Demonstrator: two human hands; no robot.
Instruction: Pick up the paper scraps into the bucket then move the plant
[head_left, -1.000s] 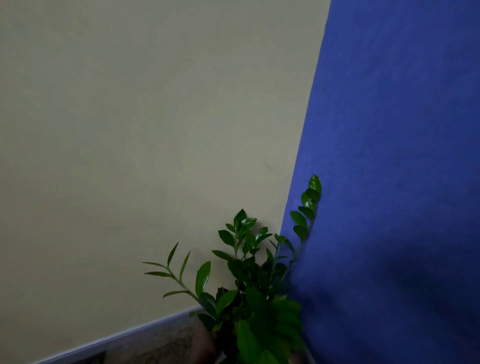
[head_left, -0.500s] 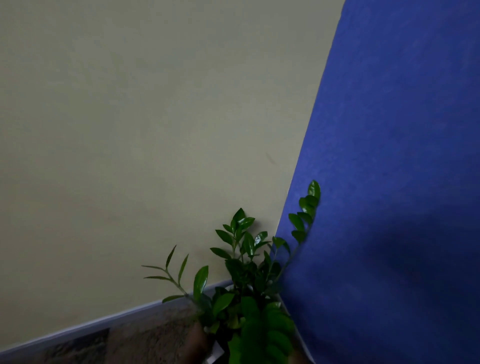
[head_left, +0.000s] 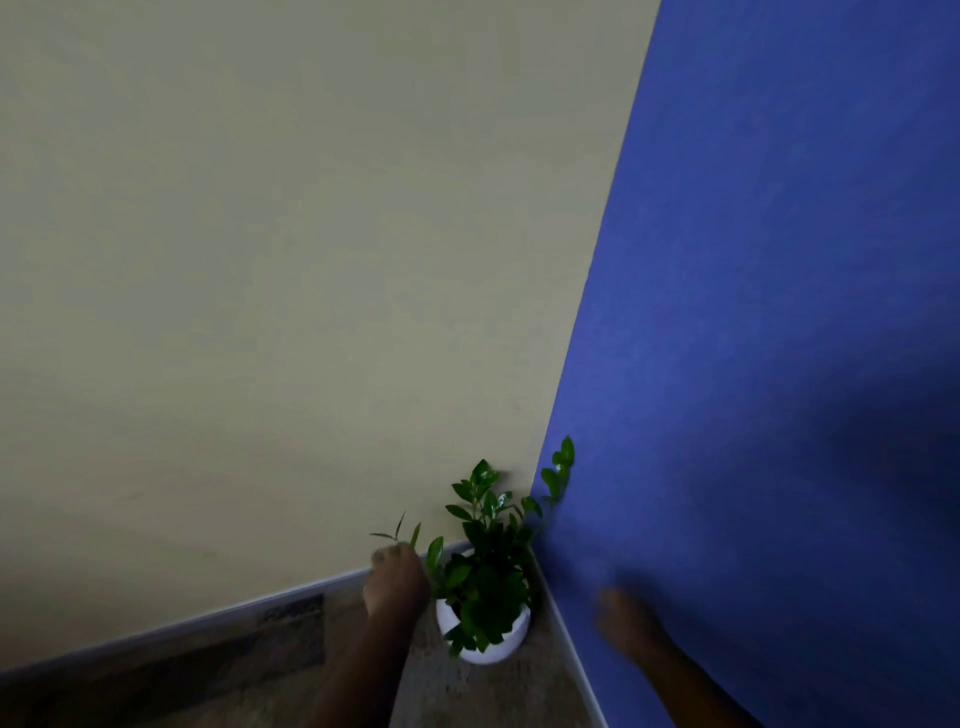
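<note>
The plant (head_left: 485, 566) has glossy green leaves and stands in a round white pot (head_left: 485, 647) on the floor, in the corner where the two walls meet. My left hand (head_left: 397, 582) is right beside the pot's left side, among the outer leaves, with its back to the camera and its fingers curled out of sight. My right hand (head_left: 623, 621) is blurred and hangs to the right of the pot, apart from it, in front of the blue wall, with nothing in it. No paper scraps or bucket are in view.
A cream wall (head_left: 285, 286) fills the left and a blue wall (head_left: 779, 312) the right, each with a pale skirting board along its foot. A speckled stone floor (head_left: 249, 670) shows at the bottom, with a dark patch near the left skirting.
The view has tilted down, so the pot, the floor and both hands now show. The plant sits lower in the corner, and my right hand has come away from it to the right.
</note>
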